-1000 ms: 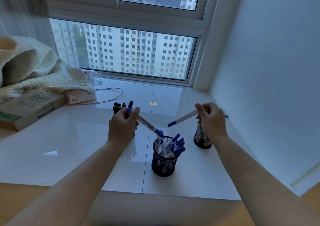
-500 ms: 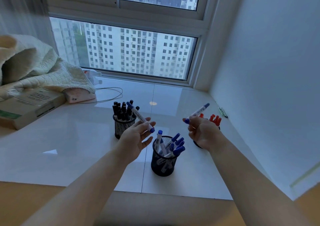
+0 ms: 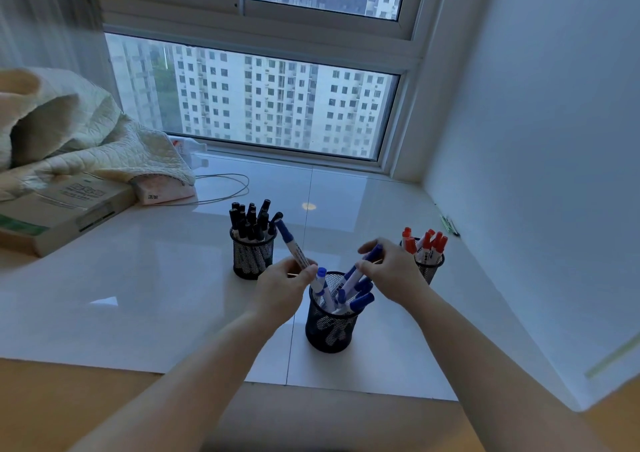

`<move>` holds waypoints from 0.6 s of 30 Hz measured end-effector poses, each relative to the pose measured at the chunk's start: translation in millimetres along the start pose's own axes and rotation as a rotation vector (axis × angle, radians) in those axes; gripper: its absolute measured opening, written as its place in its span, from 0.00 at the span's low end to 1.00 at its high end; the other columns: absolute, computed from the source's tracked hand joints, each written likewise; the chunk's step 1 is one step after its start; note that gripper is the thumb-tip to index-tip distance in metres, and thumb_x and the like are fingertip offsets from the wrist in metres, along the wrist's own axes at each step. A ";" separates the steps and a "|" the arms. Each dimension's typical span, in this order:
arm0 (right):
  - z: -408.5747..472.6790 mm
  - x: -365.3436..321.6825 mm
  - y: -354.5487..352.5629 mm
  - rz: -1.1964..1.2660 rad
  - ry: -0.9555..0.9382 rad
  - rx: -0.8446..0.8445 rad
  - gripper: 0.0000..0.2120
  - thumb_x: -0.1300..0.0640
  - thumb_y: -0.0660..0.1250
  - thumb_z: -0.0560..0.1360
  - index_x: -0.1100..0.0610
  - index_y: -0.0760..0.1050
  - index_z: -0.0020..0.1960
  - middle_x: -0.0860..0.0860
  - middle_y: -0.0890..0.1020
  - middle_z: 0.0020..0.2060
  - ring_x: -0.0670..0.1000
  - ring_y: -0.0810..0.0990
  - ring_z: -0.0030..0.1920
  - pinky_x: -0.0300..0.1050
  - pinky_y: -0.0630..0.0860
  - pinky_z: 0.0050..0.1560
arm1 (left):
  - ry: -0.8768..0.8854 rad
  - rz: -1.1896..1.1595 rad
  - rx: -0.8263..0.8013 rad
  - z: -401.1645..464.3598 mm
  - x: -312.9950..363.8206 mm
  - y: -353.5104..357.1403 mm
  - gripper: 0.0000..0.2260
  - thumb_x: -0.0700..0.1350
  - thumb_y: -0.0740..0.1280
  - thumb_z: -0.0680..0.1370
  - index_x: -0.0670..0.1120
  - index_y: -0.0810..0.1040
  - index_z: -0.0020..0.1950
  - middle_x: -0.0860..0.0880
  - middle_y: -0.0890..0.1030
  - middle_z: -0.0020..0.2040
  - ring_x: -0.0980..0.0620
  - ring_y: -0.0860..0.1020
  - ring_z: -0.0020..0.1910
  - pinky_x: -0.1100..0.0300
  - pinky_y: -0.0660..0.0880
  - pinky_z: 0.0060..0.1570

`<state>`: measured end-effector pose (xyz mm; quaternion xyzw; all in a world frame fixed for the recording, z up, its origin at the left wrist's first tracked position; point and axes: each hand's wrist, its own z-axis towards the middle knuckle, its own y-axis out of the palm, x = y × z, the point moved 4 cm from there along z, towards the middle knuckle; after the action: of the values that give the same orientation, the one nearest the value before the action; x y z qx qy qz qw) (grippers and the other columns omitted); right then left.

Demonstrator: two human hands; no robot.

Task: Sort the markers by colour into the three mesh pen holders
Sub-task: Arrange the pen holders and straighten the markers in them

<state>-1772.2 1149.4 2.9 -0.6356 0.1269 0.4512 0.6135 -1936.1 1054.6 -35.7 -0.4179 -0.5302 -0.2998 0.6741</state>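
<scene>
Lowering: both hands, raised 0.5 s ago, now sit at the blue holder.
Left hand: fingers clamped on a blue marker.
Right hand: fingers pinching another marker.
Meaning: last 2 blues nearly sorted.

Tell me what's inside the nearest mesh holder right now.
The nearest mesh holder holds only blue-capped markers, caps up. The exact count is unclear: the left hand and right hand, each lowering another blue marker, cover part of the opening.

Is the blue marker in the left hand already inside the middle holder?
Not yet. The left hand holds the blue marker tilted, above and beside the middle holder's rim.
</scene>
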 end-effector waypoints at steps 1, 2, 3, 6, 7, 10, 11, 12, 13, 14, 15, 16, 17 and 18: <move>-1.0 -0.6 -1.7 0.010 -0.023 0.046 0.11 0.58 0.68 0.72 0.51 0.70 0.52 0.45 0.76 0.37 0.46 0.77 0.39 0.31 0.71 0.36 | 0.009 0.026 -0.004 -0.4 -0.7 1.1 0.03 0.47 0.65 0.77 0.50 0.79 0.46 0.56 0.79 0.38 0.60 0.76 0.39 0.71 0.69 0.36; -1.9 -1.5 -3.6 0.010 -0.054 0.095 0.14 0.58 0.69 0.72 0.52 0.69 0.55 0.47 0.76 0.37 0.46 0.77 0.37 0.32 0.72 0.36 | 0.014 0.049 -0.005 -1.1 -1.5 1.9 0.01 0.46 0.66 0.76 0.50 0.78 0.46 0.55 0.79 0.38 0.59 0.77 0.39 0.72 0.70 0.36; -3.2 -3.0 -4.9 -0.016 -0.093 0.138 0.16 0.58 0.69 0.72 0.52 0.68 0.57 0.48 0.76 0.35 0.47 0.77 0.36 0.35 0.74 0.36 | 0.021 0.073 -0.003 -1.9 -2.0 2.4 0.01 0.46 0.67 0.76 0.50 0.76 0.46 0.55 0.79 0.39 0.57 0.78 0.40 0.70 0.71 0.38; -5.5 -6.1 -1.0 -0.175 -0.179 0.140 0.13 0.57 0.67 0.74 0.53 0.73 0.58 0.52 0.82 0.39 0.50 0.79 0.36 0.42 0.77 0.40 | 0.043 0.176 0.017 -3.4 -4.6 3.1 0.04 0.48 0.67 0.75 0.51 0.74 0.47 0.56 0.80 0.40 0.59 0.78 0.41 0.67 0.70 0.39; -5.1 -5.2 3.4 -0.229 -0.177 0.075 0.11 0.57 0.65 0.75 0.53 0.76 0.58 0.52 0.83 0.42 0.49 0.79 0.37 0.42 0.77 0.41 | 0.046 0.192 0.023 -4.4 -4.6 3.5 0.04 0.50 0.65 0.76 0.51 0.74 0.46 0.56 0.80 0.39 0.61 0.77 0.40 0.68 0.68 0.37; -5.4 0.5 18.7 -0.329 -0.109 -0.199 0.12 0.56 0.60 0.78 0.52 0.79 0.56 0.50 0.83 0.44 0.49 0.78 0.40 0.41 0.74 0.39 | 0.040 0.127 0.030 -7.1 -5.1 5.6 0.08 0.50 0.62 0.78 0.49 0.75 0.41 0.54 0.81 0.37 0.59 0.80 0.39 0.62 0.72 0.41; -6.0 0.1 20.3 -0.315 -0.099 -0.234 0.12 0.56 0.59 0.78 0.53 0.79 0.57 0.50 0.83 0.45 0.50 0.78 0.41 0.41 0.74 0.41 | 0.043 0.118 0.033 -8.3 -5.3 5.5 0.09 0.50 0.62 0.78 0.49 0.75 0.40 0.54 0.81 0.36 0.58 0.80 0.39 0.60 0.73 0.42; -6.0 -2.0 19.6 -0.283 -0.105 -0.230 0.13 0.55 0.59 0.79 0.54 0.79 0.57 0.51 0.84 0.46 0.51 0.79 0.44 0.43 0.75 0.44 | 0.055 0.129 0.038 -9.3 -5.3 4.9 0.10 0.50 0.62 0.78 0.49 0.75 0.38 0.53 0.81 0.36 0.57 0.80 0.39 0.60 0.74 0.42; -6.1 -5.7 17.8 -0.252 -0.124 -0.206 0.13 0.55 0.59 0.79 0.54 0.79 0.57 0.52 0.84 0.47 0.52 0.80 0.46 0.45 0.76 0.48 | 0.072 0.149 0.045 -9.8 -5.3 4.2 0.09 0.49 0.62 0.78 0.50 0.75 0.38 0.53 0.81 0.36 0.56 0.80 0.39 0.60 0.75 0.42; -6.3 -10.5 16.5 -0.235 -0.156 -0.185 0.13 0.54 0.59 0.79 0.54 0.79 0.57 0.51 0.83 0.47 0.52 0.79 0.48 0.47 0.76 0.51 | 0.091 0.170 0.053 -10.2 -5.1 3.1 0.08 0.49 0.63 0.77 0.50 0.76 0.39 0.53 0.81 0.37 0.56 0.79 0.40 0.60 0.75 0.42; -6.6 -15.8 16.2 -0.232 -0.192 -0.184 0.12 0.52 0.60 0.78 0.53 0.78 0.57 0.49 0.83 0.47 0.51 0.78 0.49 0.48 0.75 0.53 | 0.109 0.184 0.062 -10.5 -5.0 2.2 0.07 0.49 0.64 0.77 0.51 0.76 0.39 0.54 0.80 0.37 0.57 0.79 0.39 0.61 0.75 0.41; -6.8 -20.7 17.2 -0.239 -0.225 -0.200 0.12 0.50 0.62 0.77 0.51 0.78 0.57 0.46 0.81 0.45 0.50 0.76 0.49 0.47 0.74 0.53 | 0.124 0.188 0.070 -10.6 -5.0 1.4 0.05 0.48 0.64 0.76 0.52 0.75 0.40 0.54 0.80 0.37 0.59 0.78 0.38 0.62 0.74 0.40; -7.0 -24.8 19.2 -0.266 -0.253 -0.224 0.12 0.49 0.63 0.76 0.50 0.78 0.57 0.44 0.79 0.43 0.48 0.75 0.49 0.46 0.72 0.51 | 0.134 0.182 0.076 -10.9 -4.8 0.9 0.04 0.48 0.65 0.76 0.54 0.74 0.40 0.55 0.80 0.37 0.61 0.78 0.37 0.64 0.74 0.38; -7.4 -27.8 22.2 -0.317 -0.275 -0.246 0.13 0.48 0.64 0.75 0.49 0.77 0.58 0.42 0.78 0.42 0.47 0.73 0.49 0.44 0.70 0.50 | 0.138 0.175 0.084 -11.3 -4.5 0.4 0.05 0.47 0.66 0.75 0.54 0.72 0.41 0.55 0.79 0.36 0.63 0.78 0.36 0.65 0.74 0.37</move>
<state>-1800.5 1127.1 7.2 -0.6501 -0.1150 0.4435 0.6062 -1931.6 1044.6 -41.1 -0.4124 -0.4562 -0.2456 0.7493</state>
